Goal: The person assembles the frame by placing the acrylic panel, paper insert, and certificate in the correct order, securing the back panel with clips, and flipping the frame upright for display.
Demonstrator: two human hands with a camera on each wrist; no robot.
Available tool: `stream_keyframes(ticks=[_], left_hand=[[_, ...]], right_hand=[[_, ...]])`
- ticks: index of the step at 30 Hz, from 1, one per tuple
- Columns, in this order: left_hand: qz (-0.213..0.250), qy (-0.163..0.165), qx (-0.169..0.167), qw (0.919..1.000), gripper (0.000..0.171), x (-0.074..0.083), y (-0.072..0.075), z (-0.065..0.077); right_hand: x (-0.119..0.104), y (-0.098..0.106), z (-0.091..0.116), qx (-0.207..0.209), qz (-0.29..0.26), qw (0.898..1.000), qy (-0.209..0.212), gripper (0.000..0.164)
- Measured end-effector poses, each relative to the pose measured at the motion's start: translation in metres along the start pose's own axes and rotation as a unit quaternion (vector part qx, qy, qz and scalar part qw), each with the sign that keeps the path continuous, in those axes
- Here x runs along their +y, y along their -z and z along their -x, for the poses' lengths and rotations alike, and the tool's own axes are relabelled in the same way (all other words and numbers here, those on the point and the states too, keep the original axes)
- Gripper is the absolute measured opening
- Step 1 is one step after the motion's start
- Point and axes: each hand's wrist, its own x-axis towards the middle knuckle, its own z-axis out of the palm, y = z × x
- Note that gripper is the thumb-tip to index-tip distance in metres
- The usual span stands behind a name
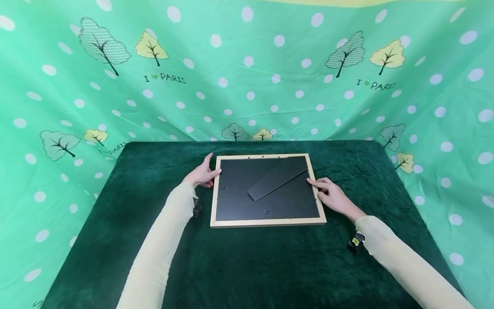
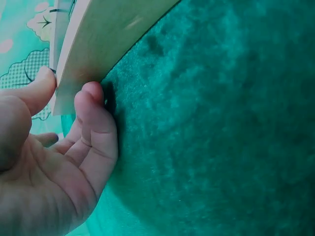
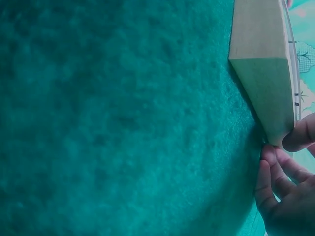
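A picture frame (image 1: 266, 222) of pale wood lies back side up on a dark green cloth, its black backing board (image 1: 235, 201) showing. A black easel stand (image 1: 275, 180) lies slantwise across the board. My left hand (image 1: 201, 174) grips the left side bar, thumb on the top edge; in the left wrist view the other fingertips (image 2: 93, 93) curl in low against the bar. At the right side bar, my right hand (image 1: 333, 195) holds the wood, index finger over the inner edge. In the right wrist view its other fingertips sit low by the frame's side (image 3: 268, 93).
Green velvety cloth (image 1: 247, 266) covers the table. Behind and at both sides hangs a light green curtain (image 1: 247, 51) with white dots and printed trees. A small black device (image 1: 356, 242) is worn on the right wrist.
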Motion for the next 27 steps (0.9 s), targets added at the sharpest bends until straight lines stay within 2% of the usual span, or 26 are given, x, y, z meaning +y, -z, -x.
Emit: stream_keyframes(ticks=[4, 7, 9, 14, 20, 23, 27], left_hand=[[-0.028, -0.004, -0.019, 0.9994, 0.084, 0.008, 0.000, 0.000], [-0.040, -0.002, -0.041, 0.9984, 0.083, 0.008, 0.001, -0.004], [-0.032, -0.007, -0.058, 0.9978, 0.081, 0.005, 0.003, -0.007], [0.021, -0.011, -0.085, 0.9961, 0.077, -0.007, 0.008, -0.011], [0.060, -0.003, -0.093, 0.9939, 0.080, -0.010, 0.014, -0.011], [0.073, 0.004, -0.081, 0.9940, 0.081, -0.007, 0.014, -0.013], [0.095, 0.044, -0.056, 0.9929, 0.079, -0.003, 0.013, -0.017]], right_hand=[[0.003, 0.001, 0.002, 0.004, 0.000, 1.000, -0.012, 0.054], [0.003, 0.001, 0.003, 0.006, 0.004, 1.000, -0.009, 0.054], [0.003, 0.001, 0.002, 0.007, 0.009, 1.000, -0.001, 0.054], [0.002, 0.001, -0.002, 0.002, 0.015, 1.000, 0.019, 0.053], [0.002, 0.002, -0.004, -0.003, 0.018, 1.000, 0.018, 0.053], [0.003, 0.001, -0.004, 0.002, 0.019, 1.000, 0.016, 0.053], [0.003, 0.000, -0.003, 0.012, 0.025, 0.999, 0.020, 0.053]])
